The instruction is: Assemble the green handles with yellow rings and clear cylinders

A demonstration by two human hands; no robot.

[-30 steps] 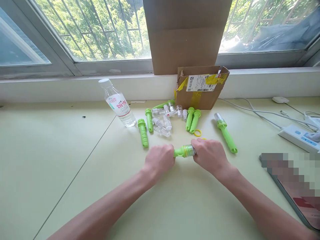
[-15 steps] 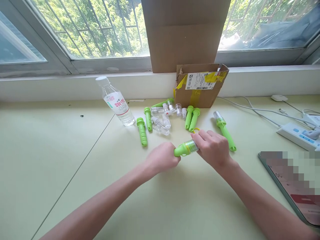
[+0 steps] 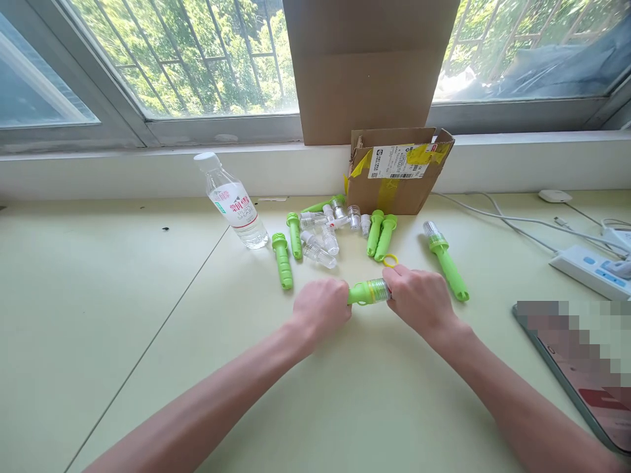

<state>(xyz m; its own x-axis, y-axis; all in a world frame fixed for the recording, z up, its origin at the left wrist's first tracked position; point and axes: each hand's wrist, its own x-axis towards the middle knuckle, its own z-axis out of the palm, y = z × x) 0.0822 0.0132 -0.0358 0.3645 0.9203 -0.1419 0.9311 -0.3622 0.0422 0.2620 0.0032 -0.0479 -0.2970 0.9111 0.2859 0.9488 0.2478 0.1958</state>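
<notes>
My left hand [image 3: 321, 306] is closed round a green plastic handle [image 3: 361, 293], held roughly level above the table. On the handle's right end sits a clear ribbed plastic cap [image 3: 379, 290], and my right hand [image 3: 418, 294] grips its far end, which the fingers hide. A yellow ring [image 3: 390, 260] shows just beyond my right fingertips. To the right lies a similar green handle [image 3: 449, 270] with a clear cap fitted. Two bare green handles [image 3: 382, 236] lie side by side behind my hands.
Clear plastic caps [image 3: 319, 249] and more green handles [image 3: 282, 261] lie around the table's middle. Behind them are a water bottle [image 3: 237, 209] and a cardboard box [image 3: 394, 187]. On the right are a power strip [image 3: 582, 269], cables and a phone [image 3: 557, 368].
The held handle has turned from a slight slant to nearly level. Less of its left end shows, and the yellow ring stands clearer of my right fingers.
</notes>
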